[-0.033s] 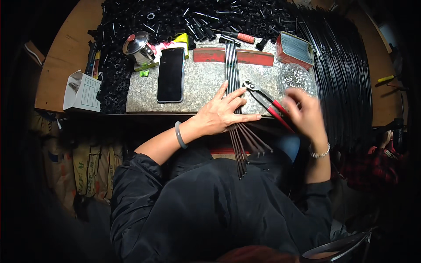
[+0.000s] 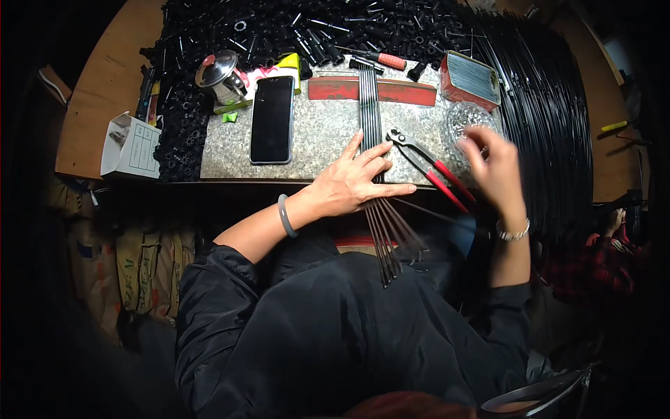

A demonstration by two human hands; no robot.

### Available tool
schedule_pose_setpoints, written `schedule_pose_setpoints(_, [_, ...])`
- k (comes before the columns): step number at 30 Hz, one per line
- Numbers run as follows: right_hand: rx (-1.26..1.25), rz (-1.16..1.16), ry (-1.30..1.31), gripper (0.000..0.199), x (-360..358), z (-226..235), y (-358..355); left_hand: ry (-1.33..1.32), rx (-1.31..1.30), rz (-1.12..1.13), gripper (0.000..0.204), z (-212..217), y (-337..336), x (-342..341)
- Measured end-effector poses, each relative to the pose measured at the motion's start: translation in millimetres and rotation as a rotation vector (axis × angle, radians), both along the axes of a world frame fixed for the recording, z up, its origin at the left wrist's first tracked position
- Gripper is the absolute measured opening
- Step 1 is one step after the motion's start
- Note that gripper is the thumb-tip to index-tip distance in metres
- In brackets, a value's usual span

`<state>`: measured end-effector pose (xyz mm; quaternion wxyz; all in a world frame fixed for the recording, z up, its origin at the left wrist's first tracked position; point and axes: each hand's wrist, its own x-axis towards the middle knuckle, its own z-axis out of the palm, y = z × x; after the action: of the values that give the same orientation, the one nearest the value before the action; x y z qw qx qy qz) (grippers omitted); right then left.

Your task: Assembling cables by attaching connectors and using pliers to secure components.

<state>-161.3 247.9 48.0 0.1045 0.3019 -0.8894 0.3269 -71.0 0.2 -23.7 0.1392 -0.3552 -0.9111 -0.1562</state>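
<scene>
My left hand (image 2: 352, 183) lies flat, fingers spread, on a bundle of thin black rods (image 2: 370, 105), pinning them to the speckled stone slab (image 2: 317, 143). The rods run from the slab's far edge, under my palm, and fan out past the table's edge toward my lap. My right hand (image 2: 492, 164) is motion-blurred, its bent fingertips at a clear plastic dish (image 2: 466, 115) of small metal parts; what it holds, if anything, is unclear. Red-handled pliers (image 2: 426, 164) lie on the slab between my hands, untouched.
A black phone (image 2: 272, 119), a metal cup with lid (image 2: 218, 75) and a red tin (image 2: 469, 78) sit on the slab. Heaps of black parts (image 2: 293, 28) fill the back; long black rods (image 2: 551, 126) stack at the right. A white box (image 2: 131, 145) stands left.
My right hand has shifted up from beside the plier handles to the clear dish. My left hand stays on the rods.
</scene>
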Motion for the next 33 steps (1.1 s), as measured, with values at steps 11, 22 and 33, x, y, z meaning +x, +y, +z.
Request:
schedule_pose_setpoints(11, [0.383,-0.225,0.179,0.019,-144,-20,1,0.009,-0.024,-0.027,0.054,-4,-3,-1])
schedule_pose_setpoints(22, [0.365,-0.1,0.244,0.01,-150,-24,5,0.0,-0.057,-0.023,0.057,-7,-5,-2])
schedule_pose_setpoints(33, [0.102,-0.182,0.281,0.011,-131,-4,-22,0.068,-0.087,-0.005,0.059,-8,-6,-2])
